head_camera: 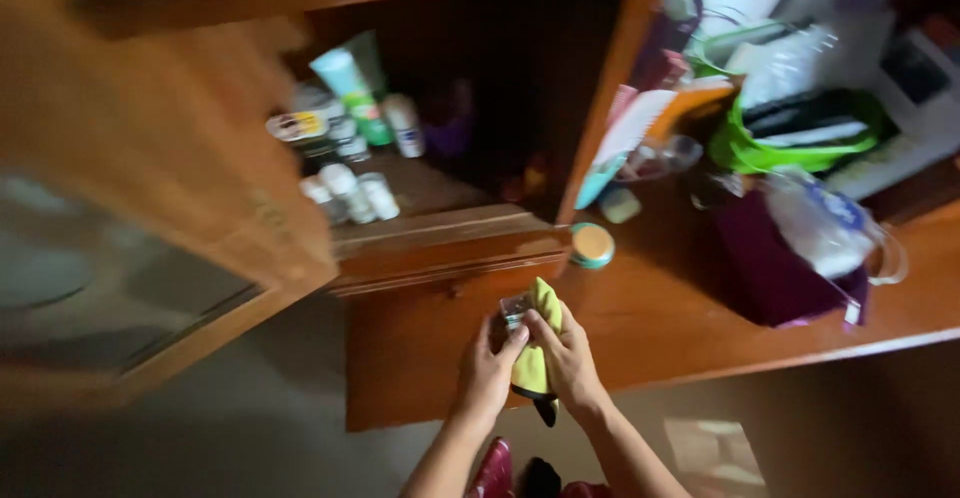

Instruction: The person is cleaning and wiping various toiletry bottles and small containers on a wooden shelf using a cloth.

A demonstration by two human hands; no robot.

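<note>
My left hand (487, 366) grips a small clear glass item (514, 309) in front of a wooden cabinet. My right hand (566, 356) holds a yellow cloth (538, 360) pressed against that glass item. Both hands meet just below the cabinet's open shelf (440, 226), over a lower wooden panel (410, 358).
The cabinet door (150, 208) hangs open at the left. Tubes and small bottles (350, 138) stand on the shelf. A round tin (592, 245) sits on the wooden desk (680, 318), with a purple bag (775, 268), a green bag (800, 128) and clutter at the right.
</note>
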